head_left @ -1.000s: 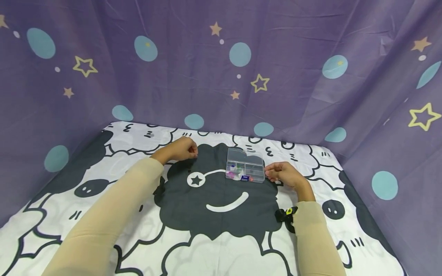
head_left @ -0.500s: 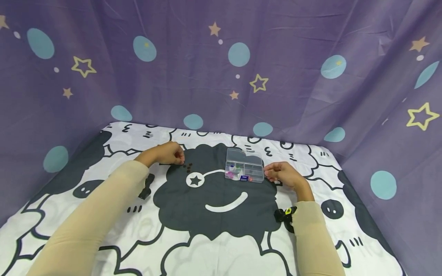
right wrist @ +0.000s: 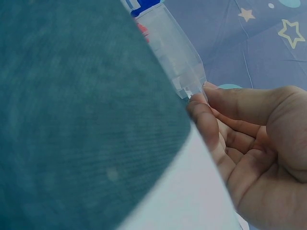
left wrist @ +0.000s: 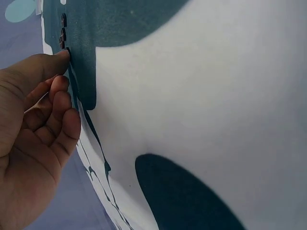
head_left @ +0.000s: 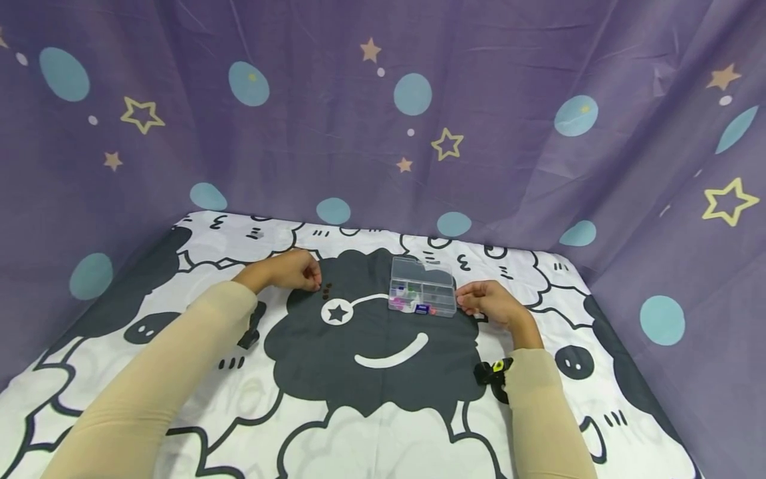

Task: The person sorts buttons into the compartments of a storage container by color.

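A clear plastic compartment box [head_left: 439, 297] lies with its lid raised on the dark patch of the cloth, small coloured pieces in its left and front compartments. My right hand [head_left: 493, 301] pinches the right end of this box between thumb and fingers; the right wrist view shows the hand [right wrist: 259, 139] at the box's corner [right wrist: 180, 52]. My left hand [head_left: 293, 269] is low over the cloth, left of the box. Its thumb and fingertip pinch what looks like a small dark button, mostly hidden. Beside the fingertips lie several small brown buttons [head_left: 326, 295], seen also as dark buttons [left wrist: 63, 36] in the left wrist view.
A cloth [head_left: 383, 372] printed with black and white sheep covers the table. Purple curtain [head_left: 335, 159] with stars and blue dots hangs behind and at both sides. A black strap [head_left: 493, 372] is at the right wrist.
My left hand moved left and toward me, uncovering several brown buttons, then shifted slightly right, hiding one of them. My right hand stays at the box.
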A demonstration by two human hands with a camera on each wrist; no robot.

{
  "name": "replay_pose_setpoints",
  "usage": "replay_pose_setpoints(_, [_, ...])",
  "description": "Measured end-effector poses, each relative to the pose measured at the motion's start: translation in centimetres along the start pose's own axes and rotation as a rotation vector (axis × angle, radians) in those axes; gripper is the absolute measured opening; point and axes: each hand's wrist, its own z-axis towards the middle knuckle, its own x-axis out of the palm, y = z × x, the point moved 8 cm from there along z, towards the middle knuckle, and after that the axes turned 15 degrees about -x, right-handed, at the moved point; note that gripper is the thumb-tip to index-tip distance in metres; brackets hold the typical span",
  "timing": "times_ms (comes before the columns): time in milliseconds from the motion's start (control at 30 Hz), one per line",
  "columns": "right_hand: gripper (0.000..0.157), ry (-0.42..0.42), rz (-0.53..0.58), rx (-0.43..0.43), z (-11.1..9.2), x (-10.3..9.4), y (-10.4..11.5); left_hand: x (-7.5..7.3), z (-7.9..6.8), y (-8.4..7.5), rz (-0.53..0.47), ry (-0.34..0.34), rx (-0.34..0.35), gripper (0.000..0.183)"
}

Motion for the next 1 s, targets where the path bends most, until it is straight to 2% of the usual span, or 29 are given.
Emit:
replay_pose_setpoints(367, [0.027,-0.001,0.02,0.005,-0.17,0.04,0.67,-0.09,-0.17,0.04,0.025,0.0,0.01,0.007])
replay_pose_setpoints(700, [0.026,0.001,0.025,-0.009,-0.14,0.05,0.39,0.12,0.11,0.68,0.033,0.01,-0.015,0.003])
replay_pose_setpoints(1000, [0.026,0.0,0.017,-0.002,-0.16,0.06,0.37,0.17,-0.02,0.55,0.035,0.009,0.007,0.006])
